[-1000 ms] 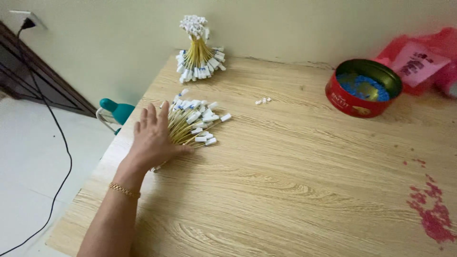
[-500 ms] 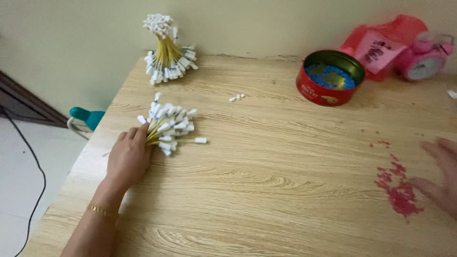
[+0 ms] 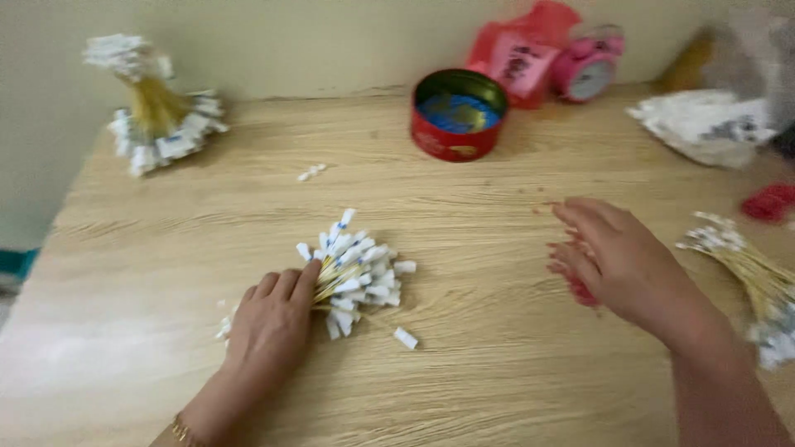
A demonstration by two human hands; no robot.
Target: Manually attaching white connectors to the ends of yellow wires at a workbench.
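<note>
Compared with half a second ago, the view has swung right: the red tin (image 3: 458, 116) now sits top centre, and the right hand (image 3: 617, 261), then just at the frame edge, is well in view. Left hand (image 3: 269, 327) lies flat on the stick bundle (image 3: 356, 269), fingers close together and pressing its yellow stems, same grip as before. The bundle is below and left of the tin, well apart from it. One loose white tip (image 3: 405, 338) lies just beside the bundle. Right hand hovers below right of the tin over a red stain, fingers loosely curled, holding nothing; blurred. Second bundle (image 3: 749, 269) lies far right of the tin, near the table edge. Tied upright bundle (image 3: 153, 108) stands far left of the tin by the wall. Bare wooden table (image 3: 480, 372) between the hands and below the tin.
</note>
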